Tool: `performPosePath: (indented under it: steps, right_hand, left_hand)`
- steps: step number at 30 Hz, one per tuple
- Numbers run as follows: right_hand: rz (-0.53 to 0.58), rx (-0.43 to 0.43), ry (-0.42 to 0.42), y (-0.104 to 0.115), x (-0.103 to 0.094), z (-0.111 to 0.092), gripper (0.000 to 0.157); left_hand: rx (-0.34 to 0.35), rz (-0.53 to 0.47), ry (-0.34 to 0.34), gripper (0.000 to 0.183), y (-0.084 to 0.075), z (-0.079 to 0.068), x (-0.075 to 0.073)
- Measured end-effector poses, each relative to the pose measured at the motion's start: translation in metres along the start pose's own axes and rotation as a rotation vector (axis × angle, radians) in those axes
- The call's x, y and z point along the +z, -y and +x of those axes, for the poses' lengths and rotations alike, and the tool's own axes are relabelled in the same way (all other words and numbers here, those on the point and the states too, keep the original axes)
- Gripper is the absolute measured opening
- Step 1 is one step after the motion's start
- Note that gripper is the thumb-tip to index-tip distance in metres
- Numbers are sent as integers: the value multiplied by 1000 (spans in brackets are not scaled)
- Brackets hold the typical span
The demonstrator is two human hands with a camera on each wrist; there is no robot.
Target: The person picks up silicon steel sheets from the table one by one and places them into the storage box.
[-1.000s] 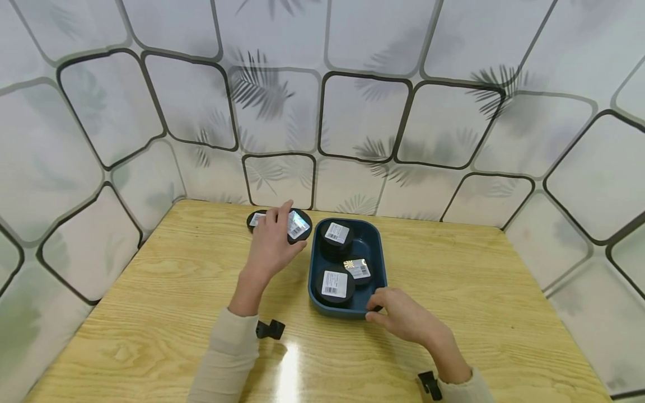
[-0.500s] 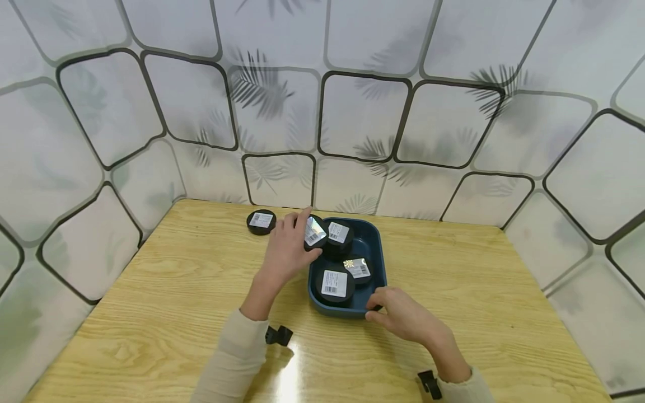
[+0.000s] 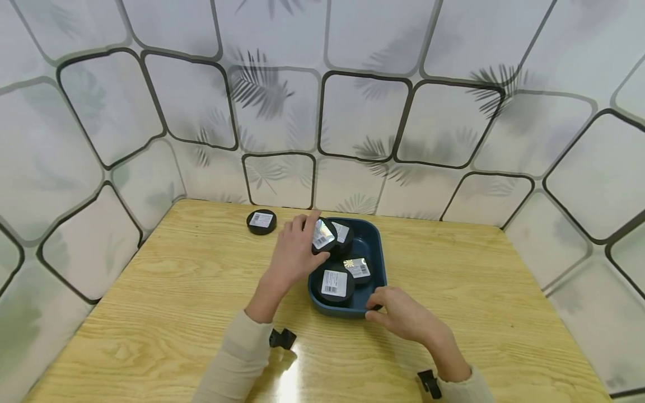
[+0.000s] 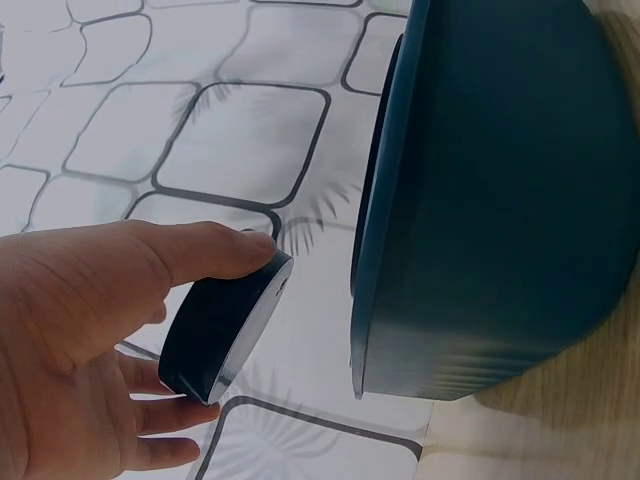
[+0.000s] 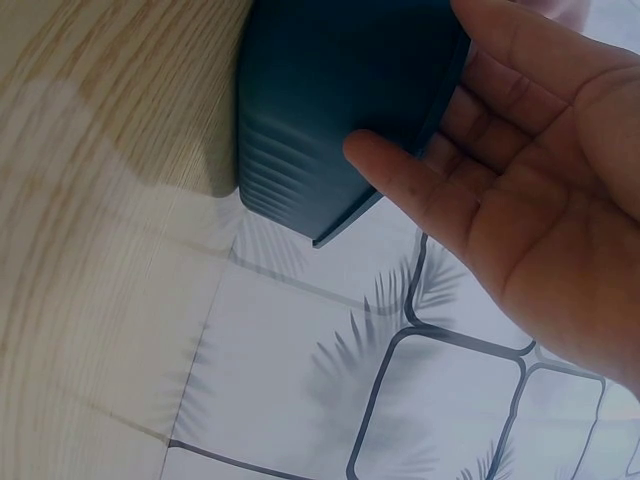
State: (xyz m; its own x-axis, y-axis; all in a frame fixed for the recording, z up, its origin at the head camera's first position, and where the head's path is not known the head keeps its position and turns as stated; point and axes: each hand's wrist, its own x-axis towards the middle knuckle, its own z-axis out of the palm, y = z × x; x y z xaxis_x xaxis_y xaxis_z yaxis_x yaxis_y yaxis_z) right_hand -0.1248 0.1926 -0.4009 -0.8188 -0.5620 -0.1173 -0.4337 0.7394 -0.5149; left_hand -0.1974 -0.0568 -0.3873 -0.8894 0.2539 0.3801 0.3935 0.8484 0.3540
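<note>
My left hand (image 3: pixel 289 254) pinches a flat round black container (image 3: pixel 323 235) with a shiny barcode label, thumb on one side and fingers on the other. It is over the back left of a dark blue plastic bin (image 3: pixel 375 243). The left wrist view has this container (image 4: pixel 225 325) tilted, beside the bin's outer wall (image 4: pixel 490 200). Inside the bin are several similar containers: one at the back (image 3: pixel 343 233), partly covered, and two overlapping at the front (image 3: pixel 335 285). My right hand (image 3: pixel 408 316) grips the bin's near right rim, thumb outside and fingers over the edge (image 5: pixel 320 110).
Another round black container (image 3: pixel 261 222) lies on the wooden table (image 3: pixel 161 280), left of the bin near the back edge. Patterned walls (image 3: pixel 282 112) stand close behind and at both sides. Small black wrist mounts (image 3: pixel 283 338) hang by the sleeves.
My left hand has carried the held container rightward from the table at the back left to over the bin, uncovering the container left behind. The right hand and bin have stayed put.
</note>
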Motion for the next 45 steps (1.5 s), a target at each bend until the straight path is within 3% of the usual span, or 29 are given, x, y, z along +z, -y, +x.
performPosePath:
  steps: [18,33,45]
  right_hand:
    - [7,-27,-8,-1,-1,0,9]
    - [15,-17,-4,1,-1,0,10]
    - [9,-8,4,1,-1,1,10]
  left_hand:
    - [27,-16,72,88,-17,-3,3]
    - [93,-5,47,89,-23,-7,4]
    - [109,-2,62,89,-29,-7,8]
